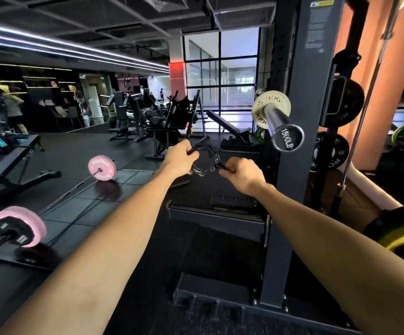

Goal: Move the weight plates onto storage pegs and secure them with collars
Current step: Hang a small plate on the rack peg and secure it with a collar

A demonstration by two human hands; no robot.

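Observation:
A black ring-shaped collar (204, 161) hangs in the air between my two hands, its clamp lever swung out. My left hand (180, 158) pinches its upper left side and my right hand (240, 171) grips the lever at its right. Up and to the right, a steel storage peg (280, 124) sticks out of the rack post toward me, its end cap stamped with writing. One small pale plate (260, 111) marked ROGUE sits far back on that peg. The collar is below and left of the peg's end, apart from it.
The dark rack upright (292, 165) stands right of my hands, with black plates (330, 153) on pegs behind it. A yellow-rimmed plate (399, 234) lies at the lower right. On the floor at left lies a barbell with pink plates (101, 168) (20, 228). Benches stand beyond.

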